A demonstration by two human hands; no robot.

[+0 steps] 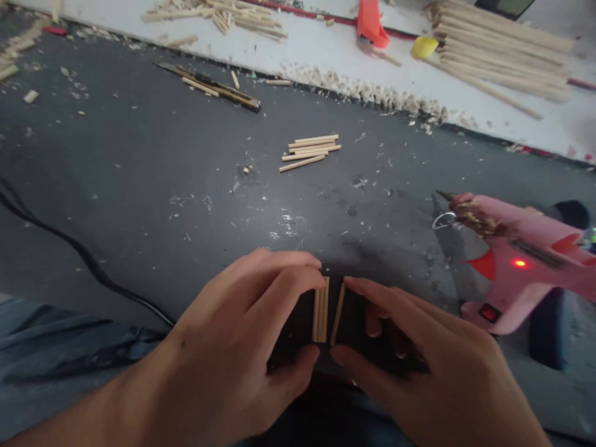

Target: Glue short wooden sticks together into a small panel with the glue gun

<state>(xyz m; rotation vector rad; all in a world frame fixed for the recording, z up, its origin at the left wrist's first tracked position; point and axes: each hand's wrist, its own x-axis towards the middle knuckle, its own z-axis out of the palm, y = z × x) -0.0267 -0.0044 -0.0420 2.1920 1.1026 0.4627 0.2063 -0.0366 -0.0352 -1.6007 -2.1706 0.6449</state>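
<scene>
My left hand is closed around a small row of short wooden sticks, its thumb and fingertips at opposite ends. The sticks lie flush side by side. Between the thumb and index finger of my right hand, a single short wooden stick is pinched by its ends. It leans slightly, and a narrow gap separates it from the row. Ahead of both hands, several loose short wooden sticks lie on the dark tabletop.
A pink glue gun, its red light lit, stands at the right. A craft knife lies farther back. Long wooden sticks, an orange clip-like piece and cut sticks rest on a white board. A black cable runs along the left.
</scene>
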